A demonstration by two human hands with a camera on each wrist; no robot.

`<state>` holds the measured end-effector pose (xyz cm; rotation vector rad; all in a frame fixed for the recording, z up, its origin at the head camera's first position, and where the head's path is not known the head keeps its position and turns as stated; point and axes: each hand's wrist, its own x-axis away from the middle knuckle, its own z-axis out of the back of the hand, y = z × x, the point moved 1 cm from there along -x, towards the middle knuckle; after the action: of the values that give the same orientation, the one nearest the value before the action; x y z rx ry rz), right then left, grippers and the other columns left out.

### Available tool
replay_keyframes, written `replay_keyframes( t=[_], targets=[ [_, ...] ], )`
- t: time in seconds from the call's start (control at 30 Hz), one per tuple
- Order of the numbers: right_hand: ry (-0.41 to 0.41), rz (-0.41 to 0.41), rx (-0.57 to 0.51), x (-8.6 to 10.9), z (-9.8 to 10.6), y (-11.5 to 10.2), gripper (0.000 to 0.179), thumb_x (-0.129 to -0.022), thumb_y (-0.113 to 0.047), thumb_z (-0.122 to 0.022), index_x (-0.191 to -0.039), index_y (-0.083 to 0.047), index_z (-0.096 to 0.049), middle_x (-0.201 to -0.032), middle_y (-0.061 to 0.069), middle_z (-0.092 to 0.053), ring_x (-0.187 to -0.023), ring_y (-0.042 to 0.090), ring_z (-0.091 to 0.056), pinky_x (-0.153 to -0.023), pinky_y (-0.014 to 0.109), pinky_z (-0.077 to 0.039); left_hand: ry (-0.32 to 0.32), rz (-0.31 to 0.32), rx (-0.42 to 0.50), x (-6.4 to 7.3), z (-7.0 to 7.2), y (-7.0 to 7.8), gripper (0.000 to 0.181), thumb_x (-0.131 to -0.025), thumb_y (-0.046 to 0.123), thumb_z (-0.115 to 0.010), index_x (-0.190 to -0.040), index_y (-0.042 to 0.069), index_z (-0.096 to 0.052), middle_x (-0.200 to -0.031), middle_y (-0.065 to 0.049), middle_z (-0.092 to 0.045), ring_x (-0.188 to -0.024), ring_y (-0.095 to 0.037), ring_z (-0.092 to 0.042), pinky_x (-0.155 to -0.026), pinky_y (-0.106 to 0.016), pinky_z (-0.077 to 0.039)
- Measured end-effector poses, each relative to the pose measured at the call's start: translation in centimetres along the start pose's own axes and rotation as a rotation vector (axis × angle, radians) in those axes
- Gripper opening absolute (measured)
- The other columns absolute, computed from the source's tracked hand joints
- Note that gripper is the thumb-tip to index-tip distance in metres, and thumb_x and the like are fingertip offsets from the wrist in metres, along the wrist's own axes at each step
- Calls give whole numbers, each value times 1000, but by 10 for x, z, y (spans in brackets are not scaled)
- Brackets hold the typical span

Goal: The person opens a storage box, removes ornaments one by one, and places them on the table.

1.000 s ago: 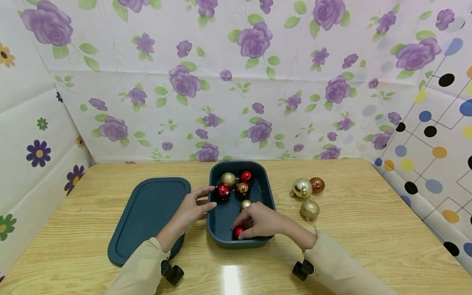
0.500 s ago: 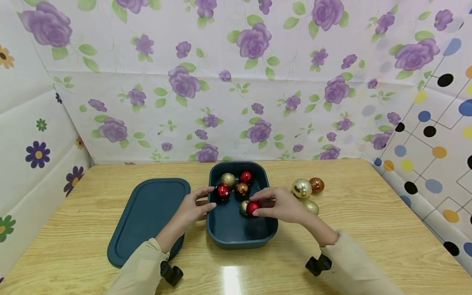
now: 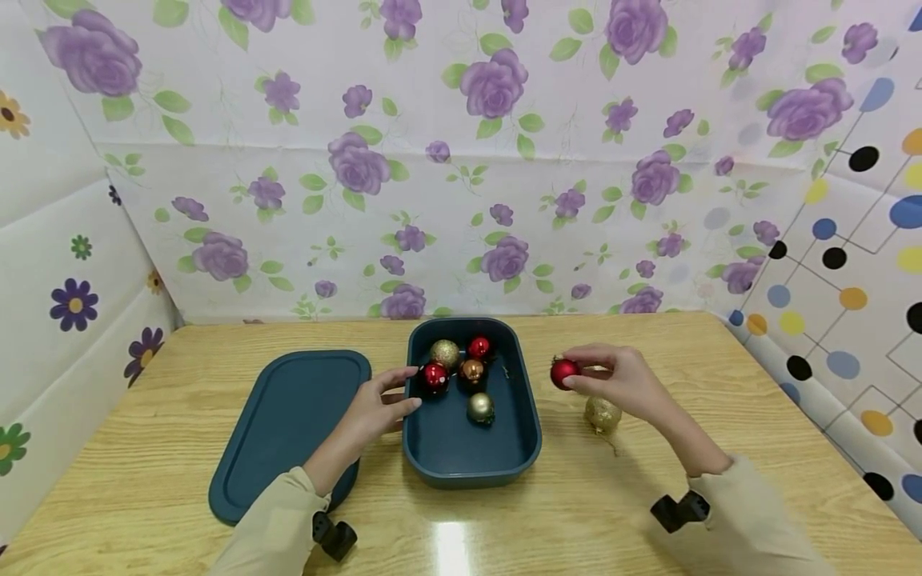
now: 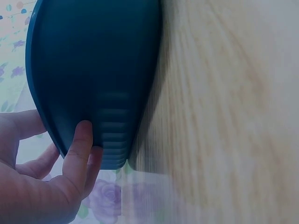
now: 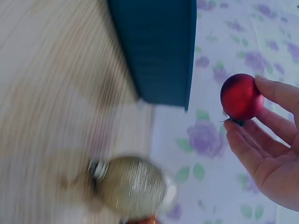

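My right hand (image 3: 621, 382) pinches a matte red Christmas bauble (image 3: 564, 373) between thumb and fingertips, in the air right of the blue box (image 3: 471, 482). In the right wrist view the red bauble (image 5: 242, 96) hangs cap down from the fingertips. My left hand (image 3: 380, 404) touches the box's left side, fingers fairly straight; the left wrist view shows its fingertips against the outer wall (image 4: 88, 60). In the box lie a glittery gold bauble (image 3: 445, 354), two shiny red baubles (image 3: 434, 376), a copper bauble (image 3: 472, 371) and a plain gold bauble (image 3: 480, 408).
A glittery gold bauble (image 3: 602, 414) with a string lies on the table right of the box, below my right hand. A copper bauble (image 5: 140, 220) peeks in at the right wrist view's lower edge. The blue lid (image 3: 291, 432) lies flat at the left.
My right hand has lifted the red bauble from the box's front and carried it over the right rim. The plain gold bauble has shifted slightly. My left hand stays at the box.
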<state>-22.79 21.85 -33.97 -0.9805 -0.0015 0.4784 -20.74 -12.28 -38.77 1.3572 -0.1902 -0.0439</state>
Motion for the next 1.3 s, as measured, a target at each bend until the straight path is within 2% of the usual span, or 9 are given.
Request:
replay_keyframes(
  t=[0.23, 0.57, 0.87, 1.3],
  targets=[
    [107, -12, 145, 14, 23, 21, 40, -81, -17, -70, -116, 1, -62, -116, 20, -59, -94, 25, -63, -72, 20, -52, 4, 9, -4, -1, 0, -2, 50, -87, 7, -60, -134, 10, -45, -136, -18, -39, -119, -37, -44, -76, -37, -53],
    [133, -95, 228, 24, 42, 57, 40, -83, -19, -69, -115, 3, -62, -115, 24, -58, -87, 32, -64, -62, 22, -52, -1, 2, 4, 0, 1, -2, 50, -87, 7, -60, -135, 10, -45, -137, -20, -38, -119, -38, -43, -76, -37, -53],
    [102, -181, 252, 28, 49, 77, 42, -82, -22, -69, -114, 5, -62, -116, 29, -55, -86, 34, -65, -57, 26, -51, -8, 7, 11, -1, 1, -1, 50, -88, 7, -60, -135, 10, -44, -137, -21, -37, -119, -37, -44, -77, -38, -52],
    [50, -219, 296, 24, 48, 92, 40, -81, -21, -70, -112, 3, -63, -115, 32, -54, -82, 31, -66, -57, 25, -50, -9, 8, 18, 0, 1, 1, 49, -88, 7, -59, -135, 10, -44, -137, -21, -37, -119, -38, -43, -77, -39, -52]
  ],
)
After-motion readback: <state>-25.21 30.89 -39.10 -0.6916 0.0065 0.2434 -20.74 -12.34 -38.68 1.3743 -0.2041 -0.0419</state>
